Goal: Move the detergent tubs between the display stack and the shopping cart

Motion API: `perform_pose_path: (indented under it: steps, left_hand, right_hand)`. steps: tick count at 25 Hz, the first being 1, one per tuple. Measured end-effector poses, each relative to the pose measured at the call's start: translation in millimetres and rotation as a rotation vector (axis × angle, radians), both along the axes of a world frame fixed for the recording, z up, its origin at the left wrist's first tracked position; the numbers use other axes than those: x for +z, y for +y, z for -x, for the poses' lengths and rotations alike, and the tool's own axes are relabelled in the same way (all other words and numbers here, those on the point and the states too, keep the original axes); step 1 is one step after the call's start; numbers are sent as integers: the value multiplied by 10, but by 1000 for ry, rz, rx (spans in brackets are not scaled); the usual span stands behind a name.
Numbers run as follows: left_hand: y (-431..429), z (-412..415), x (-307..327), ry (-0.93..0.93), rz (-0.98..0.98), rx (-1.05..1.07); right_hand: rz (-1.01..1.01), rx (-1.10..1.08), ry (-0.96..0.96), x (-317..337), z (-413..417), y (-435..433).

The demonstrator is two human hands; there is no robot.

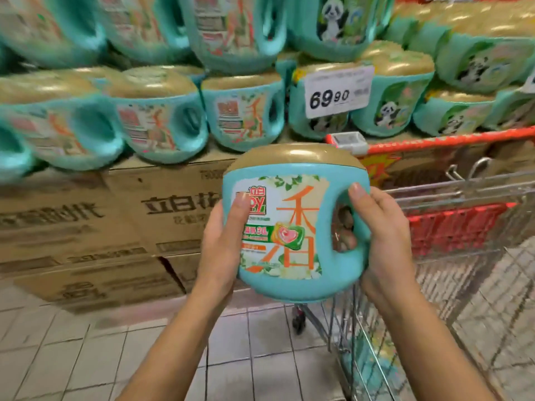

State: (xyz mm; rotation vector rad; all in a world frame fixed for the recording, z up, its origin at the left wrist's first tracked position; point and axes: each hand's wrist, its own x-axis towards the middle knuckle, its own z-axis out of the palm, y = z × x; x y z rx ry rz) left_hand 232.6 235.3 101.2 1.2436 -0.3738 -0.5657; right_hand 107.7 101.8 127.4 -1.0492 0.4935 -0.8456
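Left hand [223,241], right hand [385,241] — each grip curled on the detergent tub [289,227] held between them

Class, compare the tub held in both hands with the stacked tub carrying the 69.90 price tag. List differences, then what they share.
The held tub is gripped in mid-air by the left hand and right hand; the tagged tub sits untouched in the display stack. The held tub shows an orange-character label; the tagged tub shows a panda, partly hidden by the price tag. Both have teal bodies and gold lids.
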Motion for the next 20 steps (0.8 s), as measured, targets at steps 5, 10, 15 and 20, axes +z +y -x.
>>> perform_pose_path:
  steps: [5,10,15,20]
  left_hand:
    - [827,-855,160,-130,4,58]
    - [1408,-1591,390,-236,-58,28]
    - [1601,-2024,587,-327,-12,-69]
    - [1450,-2361,872,-462,88,-50]
  right_hand:
    - [29,115,-91,55,-990,658]
    - [65,102,-142,135,-1725,1189]
    - [140,22,-146,377,-2090,1343]
    - [276,-58,-154,751,-2350,1236]
